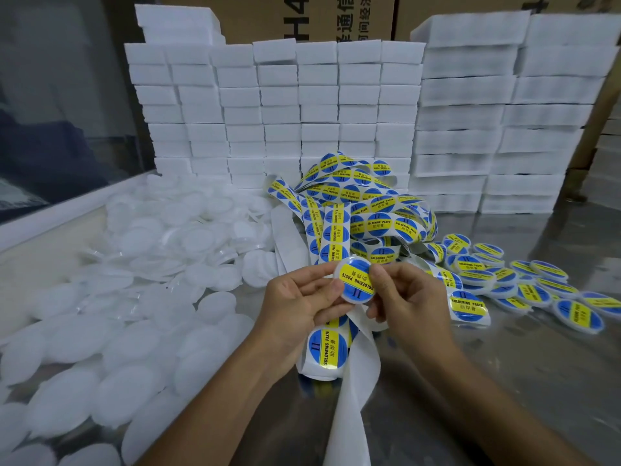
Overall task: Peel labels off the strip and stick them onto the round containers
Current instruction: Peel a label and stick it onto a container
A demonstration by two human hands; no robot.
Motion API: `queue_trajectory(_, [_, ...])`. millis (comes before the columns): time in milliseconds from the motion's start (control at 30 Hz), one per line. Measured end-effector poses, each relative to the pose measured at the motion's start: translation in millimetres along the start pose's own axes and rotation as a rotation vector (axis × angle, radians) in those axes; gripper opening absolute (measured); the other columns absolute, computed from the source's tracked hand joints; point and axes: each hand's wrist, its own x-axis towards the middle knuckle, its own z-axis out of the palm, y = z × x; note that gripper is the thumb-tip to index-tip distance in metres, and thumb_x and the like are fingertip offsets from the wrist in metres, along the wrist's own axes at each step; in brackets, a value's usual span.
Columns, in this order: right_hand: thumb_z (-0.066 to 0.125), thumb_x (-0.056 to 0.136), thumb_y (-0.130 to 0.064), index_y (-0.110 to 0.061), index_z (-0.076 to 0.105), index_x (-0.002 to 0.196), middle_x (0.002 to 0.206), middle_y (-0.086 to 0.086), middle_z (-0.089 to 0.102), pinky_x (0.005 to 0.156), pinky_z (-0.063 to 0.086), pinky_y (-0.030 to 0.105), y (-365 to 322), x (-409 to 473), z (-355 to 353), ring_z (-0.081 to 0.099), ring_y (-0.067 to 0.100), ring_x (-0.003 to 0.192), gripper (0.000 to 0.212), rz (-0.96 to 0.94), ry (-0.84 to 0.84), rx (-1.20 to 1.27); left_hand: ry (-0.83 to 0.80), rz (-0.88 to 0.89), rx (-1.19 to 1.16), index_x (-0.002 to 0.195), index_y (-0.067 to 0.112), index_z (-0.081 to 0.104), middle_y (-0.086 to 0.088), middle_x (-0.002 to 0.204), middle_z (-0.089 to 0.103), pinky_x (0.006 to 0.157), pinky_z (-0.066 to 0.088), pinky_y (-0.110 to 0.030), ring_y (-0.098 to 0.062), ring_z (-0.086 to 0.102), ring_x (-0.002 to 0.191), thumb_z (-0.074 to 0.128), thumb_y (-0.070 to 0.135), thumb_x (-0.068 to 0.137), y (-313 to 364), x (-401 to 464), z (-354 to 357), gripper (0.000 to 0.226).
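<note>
We hold one round container [354, 280] up in the middle of the view, above the bench [504, 381], its flat face turned toward us and already covered by a blue and yellow label [357, 276] reading "SOLDERING PASTE", the words running at a slant. Our left hand [299, 306] pinches its left rim, and our right hand [401, 297] pinches the right side, thumb lying on the label, so the container sits squarely between the two hands, equally near to both. Just below, tucked under the left hand, the label strip [327, 348] shows its next label, and the emptied white backing [353, 398] trails down toward us. We judge the next move is a final press, then a set-down to the right, where the finished containers [524, 284] lie: roughly twenty, too overlapped to count exactly. To the left lies a heap of unlabelled white containers [141, 264], many dozens, past counting. Behind the hands, a tangle of label strips [363, 210] is piled up, and beyond that stand stacked white foam blocks [302, 105] and cardboard boxes [302, 15].
</note>
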Motion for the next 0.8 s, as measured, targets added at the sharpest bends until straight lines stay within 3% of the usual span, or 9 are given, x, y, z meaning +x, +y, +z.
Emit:
queue_trajectory(100, [0.063, 0.093, -0.016, -0.019, 0.068, 0.094, 0.064, 0.001, 0.07, 0.049, 0.048, 0.018, 1, 0, -1, 0.062, 0.012, 0.05, 0.006, -0.031, -0.013, -0.036, 0.015, 0.006, -0.021, 0.099, 0.01, 0.073, -0.017, 0.099, 0.075, 0.07, 0.06, -0.029, -0.03, 0.073, 0.091, 0.077, 0.014, 0.063, -2, 1, 2, 0.037])
queue_trajectory(233, [0.071, 0.084, -0.033, -0.026, 0.064, 0.118, 0.072, 0.002, 0.067, 0.055, 0.053, 0.026, 2, -5, 6, 0.064, 0.019, 0.059, 0.035, -0.101, -0.081, -0.119, 0.025, 0.018, 0.002, 0.104, 0.007, 0.069, -0.017, 0.098, 0.075, 0.068, 0.06, -0.031, -0.032, 0.074, 0.089, 0.074, 0.016, 0.066, -2, 0, 2, 0.039])
queue_trajectory(333, [0.061, 0.089, -0.038, -0.027, 0.063, 0.096, 0.06, -0.001, 0.063, 0.047, 0.047, 0.031, 5, -3, 6, 0.057, 0.014, 0.048, 0.014, -0.048, -0.045, -0.098, -0.01, 0.004, 0.008, 0.103, 0.006, 0.07, -0.017, 0.097, 0.075, 0.068, 0.06, -0.032, -0.032, 0.074, 0.088, 0.074, 0.015, 0.067, -2, -3, 4, 0.038])
queue_trajectory(433, [0.051, 0.101, -0.023, -0.017, 0.058, 0.08, 0.057, 0.0, 0.057, 0.044, 0.042, 0.027, 14, 2, 0, 0.053, 0.014, 0.045, 0.023, -0.013, 0.022, -0.142, -0.079, 0.008, 0.021, 0.095, 0.01, 0.077, -0.021, 0.092, 0.073, 0.069, 0.06, -0.034, -0.032, 0.073, 0.084, 0.073, 0.011, 0.068, -6, -6, 13, 0.028])
queue_trajectory(567, [0.053, 0.1, -0.017, -0.02, 0.064, 0.084, 0.073, -0.011, 0.064, 0.059, 0.043, 0.015, 15, -1, 8, 0.06, 0.006, 0.068, 0.02, -0.09, 0.052, -0.299, -0.048, 0.038, 0.102, 0.097, 0.011, 0.077, -0.019, 0.096, 0.074, 0.067, 0.06, -0.031, -0.03, 0.073, 0.086, 0.068, -0.003, 0.084, -10, -7, 19, 0.021])
queue_trajectory(667, [0.052, 0.1, -0.017, -0.032, 0.06, 0.091, 0.083, -0.025, 0.065, 0.059, 0.046, 0.014, 14, -4, 12, 0.063, 0.002, 0.075, 0.02, -0.089, 0.052, -0.324, -0.068, -0.008, 0.086, 0.106, 0.006, 0.074, -0.017, 0.104, 0.073, 0.072, 0.059, -0.034, -0.028, 0.072, 0.095, 0.059, 0.004, 0.091, -6, -6, 15, 0.021])
queue_trajectory(733, [0.05, 0.101, -0.017, -0.035, 0.058, 0.095, 0.081, -0.023, 0.066, 0.054, 0.046, 0.018, 14, -5, 9, 0.063, 0.003, 0.068, 0.02, -0.11, 0.069, -0.336, -0.099, -0.042, 0.004, 0.108, 0.002, 0.072, -0.021, 0.109, 0.071, 0.077, 0.059, -0.04, -0.029, 0.07, 0.1, 0.056, 0.012, 0.091, -3, -5, 14, 0.026])
queue_trajectory(800, [0.049, 0.101, -0.016, -0.039, 0.055, 0.098, 0.066, -0.014, 0.063, 0.044, 0.038, 0.02, 12, -5, 6, 0.053, 0.006, 0.05, 0.024, -0.128, 0.075, -0.322, -0.109, -0.041, -0.021, 0.111, 0.001, 0.07, -0.022, 0.111, 0.07, 0.083, 0.058, -0.044, -0.03, 0.069, 0.104, 0.059, 0.024, 0.088, -2, -5, 14, 0.035])
